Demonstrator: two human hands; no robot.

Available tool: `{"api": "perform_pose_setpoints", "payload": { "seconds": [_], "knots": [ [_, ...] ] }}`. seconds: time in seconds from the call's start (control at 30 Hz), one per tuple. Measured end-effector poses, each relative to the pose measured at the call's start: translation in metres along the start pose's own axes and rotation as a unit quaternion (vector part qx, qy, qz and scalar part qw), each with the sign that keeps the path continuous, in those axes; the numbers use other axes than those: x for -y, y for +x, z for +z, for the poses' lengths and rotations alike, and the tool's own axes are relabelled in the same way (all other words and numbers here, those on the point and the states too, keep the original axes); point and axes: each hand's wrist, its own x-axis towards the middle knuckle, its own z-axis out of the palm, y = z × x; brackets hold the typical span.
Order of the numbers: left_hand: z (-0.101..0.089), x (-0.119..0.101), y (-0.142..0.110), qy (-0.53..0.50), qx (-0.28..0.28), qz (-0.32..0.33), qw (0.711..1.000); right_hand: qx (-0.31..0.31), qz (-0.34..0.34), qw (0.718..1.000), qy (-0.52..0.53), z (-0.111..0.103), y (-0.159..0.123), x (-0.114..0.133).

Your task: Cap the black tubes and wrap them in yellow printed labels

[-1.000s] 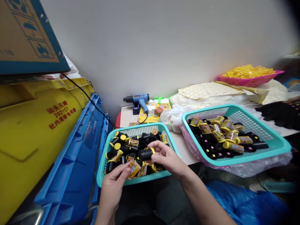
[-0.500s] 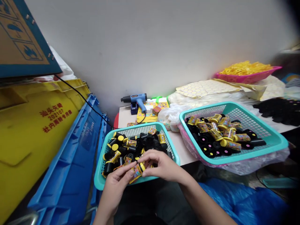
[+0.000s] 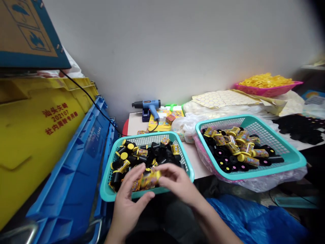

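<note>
The right hand (image 3: 176, 181) holds a canister (image 3: 150, 179) in a printed yellow wrapper, thumb and fingers closed on its yellow end. The left hand (image 3: 128, 200) is now spread, thumb well apart from the fingers; half a second ago it was pinching the wrapped body. A second ago the wrapper was loose in the left hand and the right hand had a black, unwrapped canister with a yellow rim. The canister is blurred, above the near edge of the left basket (image 3: 107, 195); whether the left fingertips brush it, I cannot tell. The right basket (image 3: 294, 162), farther right on the worktop (image 3: 195, 159), looks unchanged, as does the heat gun (image 3: 150, 104) near the worktop's far left corner.
</note>
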Motion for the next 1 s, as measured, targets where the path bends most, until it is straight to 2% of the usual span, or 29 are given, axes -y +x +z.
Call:
{"api": "perform_pose_setpoints", "payload": {
  "seconds": [0.03, 0.07, 0.1, 0.13, 0.17, 0.2, 0.23, 0.27, 0.3, 0.33, 0.4, 0.43, 0.5, 0.57, 0.67, 0.77, 0.83, 0.9, 1.0],
  "knots": [
    [-0.005, 0.002, 0.003, 0.005, -0.016, -0.001, 1.0, -0.096, -0.059, 0.99, -0.09, -0.012, -0.004, 0.01],
    [-0.011, 0.006, 0.006, 0.019, -0.036, -0.015, 0.999, -0.215, -0.131, 0.951, -0.182, -0.028, -0.007, 0.021],
    [-0.017, 0.011, 0.01, 0.048, -0.056, -0.035, 0.997, -0.345, -0.199, 0.878, -0.266, -0.044, -0.009, 0.031],
    [-0.022, 0.016, 0.014, 0.091, -0.069, -0.05, 0.992, -0.448, -0.235, 0.789, -0.347, -0.061, -0.011, 0.04],
    [-0.026, 0.022, 0.017, 0.143, -0.068, -0.055, 0.986, -0.508, -0.248, 0.705, -0.428, -0.076, -0.01, 0.047],
    [-0.028, 0.028, 0.02, 0.199, -0.055, -0.049, 0.977, -0.534, -0.257, 0.647, -0.48, -0.087, -0.009, 0.05],
    [-0.027, 0.033, 0.021, 0.251, -0.034, -0.036, 0.967, -0.527, -0.252, 0.628, -0.514, -0.094, -0.007, 0.05],
    [-0.024, 0.037, 0.022, 0.295, -0.012, -0.022, 0.955, -0.497, -0.244, 0.639, -0.534, -0.095, -0.003, 0.047],
    [-0.02, 0.04, 0.022, 0.328, 0.01, -0.01, 0.945, -0.448, -0.234, 0.676, -0.537, -0.091, 0.001, 0.041],
    [-0.015, 0.042, 0.021, 0.35, 0.029, -0.003, 0.936, -0.388, -0.219, 0.723, -0.527, -0.082, 0.005, 0.034],
    [-0.005, 0.043, 0.018, 0.361, 0.053, 0.008, 0.931, -0.267, -0.179, 0.812, -0.487, -0.055, 0.014, 0.017],
    [-0.003, 0.043, 0.017, 0.351, 0.059, 0.012, 0.934, -0.213, -0.149, 0.848, -0.462, -0.039, 0.019, 0.01],
    [-0.003, 0.043, 0.014, 0.312, 0.062, 0.018, 0.948, -0.12, -0.086, 0.893, -0.426, -0.011, 0.026, 0.001],
    [-0.008, 0.042, 0.012, 0.269, 0.049, 0.041, 0.961, -0.058, -0.029, 0.903, -0.424, 0.011, 0.031, -0.001],
    [-0.015, 0.04, 0.006, 0.242, -0.044, 0.12, 0.962, -0.036, 0.032, 0.905, -0.422, 0.033, 0.036, 0.0],
    [-0.015, 0.038, -0.001, 0.234, -0.135, 0.203, 0.941, -0.004, 0.082, 0.954, -0.288, 0.05, 0.042, -0.004],
    [-0.013, 0.036, -0.005, 0.213, -0.141, 0.227, 0.94, 0.016, 0.089, 0.981, -0.17, 0.058, 0.045, -0.009],
    [-0.014, 0.035, -0.009, 0.17, -0.127, 0.189, 0.959, 0.017, 0.072, 0.992, -0.105, 0.063, 0.049, -0.011],
    [-0.021, 0.033, -0.01, -0.004, -0.086, 0.04, 0.995, 0.047, 0.009, 0.988, -0.148, 0.064, 0.051, -0.005]
  ]
}}
